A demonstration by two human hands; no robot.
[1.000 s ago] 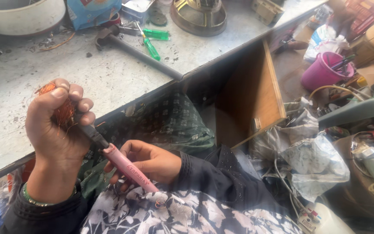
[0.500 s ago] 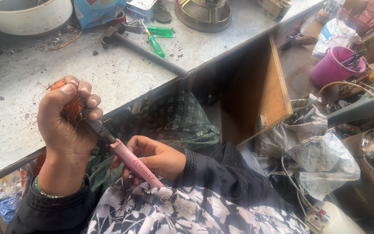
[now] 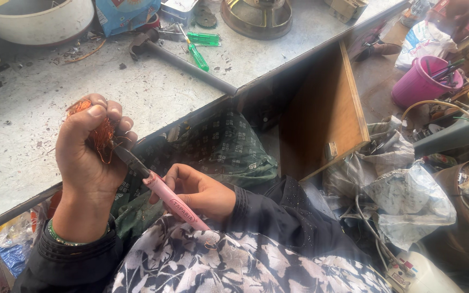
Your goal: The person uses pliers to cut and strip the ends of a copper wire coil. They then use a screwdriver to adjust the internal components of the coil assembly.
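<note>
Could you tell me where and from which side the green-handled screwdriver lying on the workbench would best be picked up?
Probably by its green handle, from above: the screwdriver lies flat on the workbench, with clear surface along both its long sides, while the thin metal shaft gives fingers little hold.

A cluttered repair workshop is showing: scuffed grey metal worktop [image 3: 39,163], green-handled screwdrivers [image 3: 197,48], long steel hammer [image 3: 183,62].

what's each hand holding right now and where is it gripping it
Left hand clutches a copper wire bundle in its fist. Right hand holds pink-handled pliers by the handle.
</note>
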